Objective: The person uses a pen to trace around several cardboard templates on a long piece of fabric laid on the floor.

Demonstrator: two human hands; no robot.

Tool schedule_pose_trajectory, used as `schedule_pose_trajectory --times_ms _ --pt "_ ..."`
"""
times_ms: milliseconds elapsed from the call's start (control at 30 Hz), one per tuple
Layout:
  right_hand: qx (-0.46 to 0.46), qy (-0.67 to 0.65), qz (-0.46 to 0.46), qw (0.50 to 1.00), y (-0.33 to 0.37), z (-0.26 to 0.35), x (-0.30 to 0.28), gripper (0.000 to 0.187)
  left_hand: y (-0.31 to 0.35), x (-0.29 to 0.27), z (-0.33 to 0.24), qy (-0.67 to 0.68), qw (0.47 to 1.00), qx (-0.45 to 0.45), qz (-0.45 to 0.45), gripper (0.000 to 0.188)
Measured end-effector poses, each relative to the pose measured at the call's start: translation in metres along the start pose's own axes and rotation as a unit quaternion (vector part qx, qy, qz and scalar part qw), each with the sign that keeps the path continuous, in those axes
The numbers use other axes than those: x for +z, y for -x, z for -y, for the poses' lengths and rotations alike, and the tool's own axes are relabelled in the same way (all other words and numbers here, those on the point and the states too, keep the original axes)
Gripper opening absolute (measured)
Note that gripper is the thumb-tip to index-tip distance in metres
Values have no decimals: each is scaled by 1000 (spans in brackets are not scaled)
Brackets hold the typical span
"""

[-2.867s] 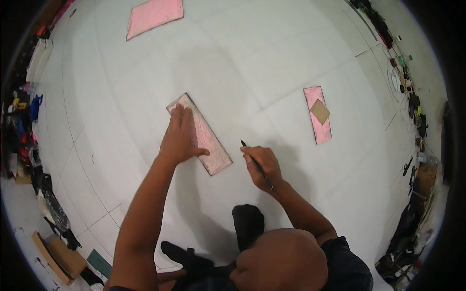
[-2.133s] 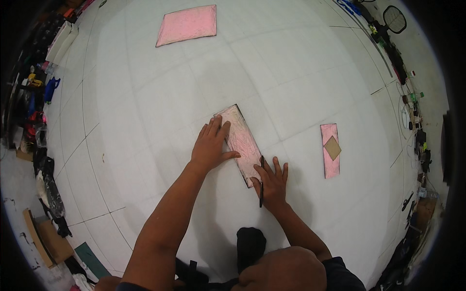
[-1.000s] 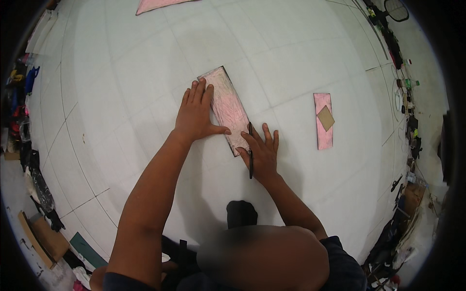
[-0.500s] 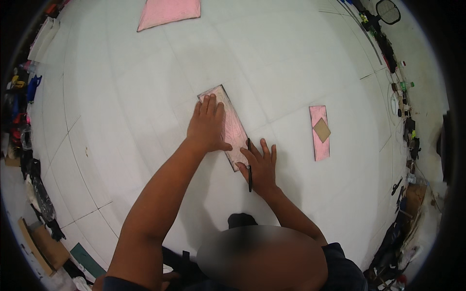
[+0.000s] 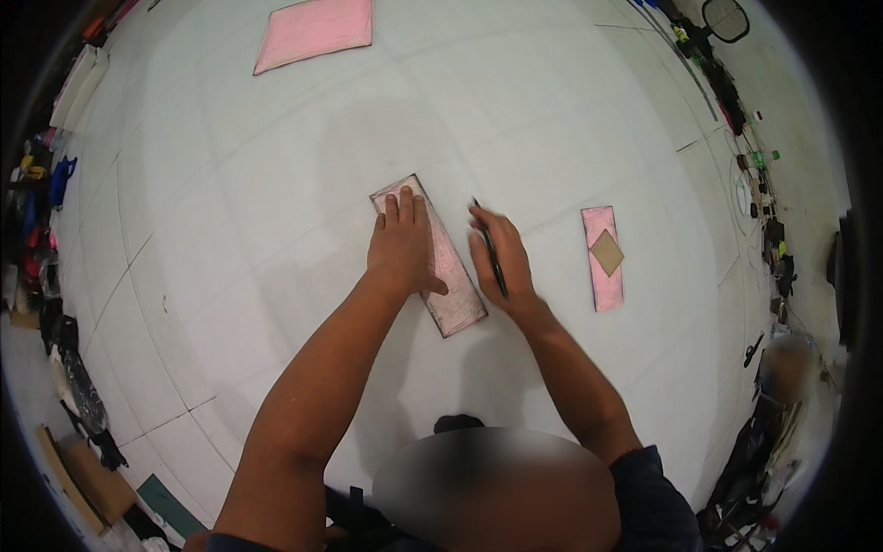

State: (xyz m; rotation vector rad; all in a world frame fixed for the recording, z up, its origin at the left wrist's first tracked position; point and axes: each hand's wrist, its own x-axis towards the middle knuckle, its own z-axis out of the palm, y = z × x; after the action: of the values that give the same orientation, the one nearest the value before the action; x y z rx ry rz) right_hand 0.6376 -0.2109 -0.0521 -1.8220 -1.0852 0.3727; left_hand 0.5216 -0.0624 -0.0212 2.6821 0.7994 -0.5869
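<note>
A long pink rectangular piece (image 5: 460, 302) with dark edges lies slantwise on the pale floor in front of me. My left hand (image 5: 399, 250) rests flat on its upper half, fingers extended and thumb out toward its right side. Just right of the piece, apart from it, my right hand (image 5: 508, 256) grips a slim black pen (image 5: 498, 269). The pen's tip points away from me, beyond the fingers. Farther right lies a narrower pink strip (image 5: 608, 294), with a brown diamond-shaped piece (image 5: 607, 253) on top of it.
A larger pink panel (image 5: 317, 37) lies at the far left. Assorted items line the left wall, with cardboard (image 5: 97, 480) and a dark green sheet (image 5: 168, 506) at the near left. Along the right wall are a racket (image 5: 726, 19), scissors (image 5: 753, 350) and more clutter.
My right hand has moved away from me and slightly right, off the pink piece's near end, with the pen now tip-forward. My left hand stays on the piece.
</note>
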Motion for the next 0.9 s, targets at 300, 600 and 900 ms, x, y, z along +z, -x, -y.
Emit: schedule_pose_trajectory --times_ms 300,600,900 --pt "-71 68 62 993 -98 -22 45 30 0 0 1 -13 1000 10 -1 151" --pt "-22 41 103 994 -100 -15 43 24 1 1 2 -18 1000 7 5 151" --pt "-178 140 214 950 -35 -9 -8 22 1 2 4 -11 1000 0 4 150"
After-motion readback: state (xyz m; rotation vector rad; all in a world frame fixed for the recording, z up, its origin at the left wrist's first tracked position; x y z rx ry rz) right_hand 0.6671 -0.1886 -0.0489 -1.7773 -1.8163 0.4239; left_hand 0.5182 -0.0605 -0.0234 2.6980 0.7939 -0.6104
